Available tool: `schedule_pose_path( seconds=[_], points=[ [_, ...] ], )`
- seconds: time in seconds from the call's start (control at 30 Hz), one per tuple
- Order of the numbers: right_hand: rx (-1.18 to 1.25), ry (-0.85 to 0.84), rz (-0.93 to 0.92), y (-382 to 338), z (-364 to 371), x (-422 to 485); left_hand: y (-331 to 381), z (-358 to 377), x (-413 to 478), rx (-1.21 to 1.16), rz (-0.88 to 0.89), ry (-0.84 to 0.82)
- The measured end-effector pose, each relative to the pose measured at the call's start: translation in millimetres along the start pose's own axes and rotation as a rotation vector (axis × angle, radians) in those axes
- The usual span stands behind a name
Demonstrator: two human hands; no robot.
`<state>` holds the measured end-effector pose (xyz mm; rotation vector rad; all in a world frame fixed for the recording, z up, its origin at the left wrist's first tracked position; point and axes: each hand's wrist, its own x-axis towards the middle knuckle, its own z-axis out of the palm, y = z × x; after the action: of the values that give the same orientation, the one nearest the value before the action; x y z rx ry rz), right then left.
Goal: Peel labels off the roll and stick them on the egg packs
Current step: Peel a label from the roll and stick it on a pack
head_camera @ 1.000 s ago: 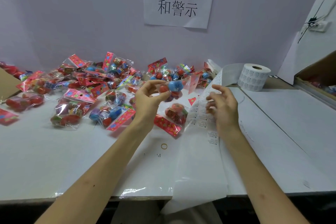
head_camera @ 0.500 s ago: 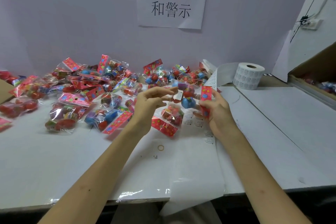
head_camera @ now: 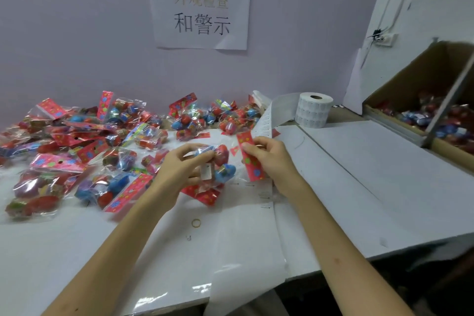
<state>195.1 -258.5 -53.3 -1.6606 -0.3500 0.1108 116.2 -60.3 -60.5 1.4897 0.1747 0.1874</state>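
At the far left the pile of packs point(head_camera: 84, 143) runs off the frame edge, so I can't see where it ends; the bags overlap so much that I can't count them or tell one from the next. They lie on the white table point(head_camera: 64, 251), whose near edge is glossy with glare.

My left hand point(head_camera: 179, 169) is closed on the pack point(head_camera: 218, 161) I hold up over the table, fingers curled over its top and thumb below. Its clear bag shows red and blue eggs, blurred. A small white label point(head_camera: 207, 171) sits on the front of it, print unreadable. Behind it another pack point(head_camera: 205, 194) lies mostly hidden by the held one and my hand.

My right hand point(head_camera: 272, 159) pinches the same pack by its red header card point(head_camera: 250, 159), thumb on the face, fingers behind it. Both hands are clamped on it, a little apart.

Under my right wrist the liner strip point(head_camera: 246, 251) runs toward me and hangs over the table edge; its bottom is cut off. A few labels remain on it near my hand, too small to read. It curves back to the roll point(head_camera: 313, 110), standing on end near the wall. A small ring point(head_camera: 196, 223) lies on the table between my forearms.

A paper sign point(head_camera: 201, 7) is on the wall above. At the right a cardboard box point(head_camera: 423, 79) holds more packs, cropped and blurred.
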Motion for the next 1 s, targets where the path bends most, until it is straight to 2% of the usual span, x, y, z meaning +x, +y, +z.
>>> schedule_pose_path(
  seconds=[0.1, 0.2, 0.27, 0.37, 0.4, 0.5, 0.57, 0.67, 0.77, 0.9, 1.0],
  points=[
    [-0.066, -0.116, 0.059, -15, -19, 13, -3, 3, 3, -0.007, -0.055, -0.027],
    [0.032, -0.153, 0.072, -29, -52, 32, -7, 2, 5, -0.06, -0.047, -0.004],
    [0.16, 0.018, 0.052, -34, -84, 49, -7, -1, 3, -0.073, -0.037, 0.008],
    [0.551, 0.467, -0.032, -35, -150, 73, -4, -2, 2, -0.075, -0.026, 0.025],
    [0.645, 0.557, -0.045, -33, -173, 77, -2, -1, 1, -0.074, -0.021, 0.026],
    [0.573, 0.632, 0.034, -17, -219, 77, -3, 1, 2, -0.067, -0.02, 0.022],
    [0.517, 0.656, 0.054, -5, -225, 75, -3, 1, 3, -0.052, -0.018, 0.035],
    [0.436, 0.63, 0.08, 5, -206, 74, -5, -1, 4, 0.018, 0.006, 0.076],
    [0.378, 0.526, 0.093, 1, -170, 74, -6, -4, 5, 0.149, 0.089, 0.181],
    [0.247, 0.268, -0.006, -31, -107, 72, -12, -7, 8, 0.44, 0.186, 0.266],
    [0.078, 0.019, -0.104, -56, -57, 59, -16, -11, 10, 0.64, 0.132, 0.224]
  ],
)
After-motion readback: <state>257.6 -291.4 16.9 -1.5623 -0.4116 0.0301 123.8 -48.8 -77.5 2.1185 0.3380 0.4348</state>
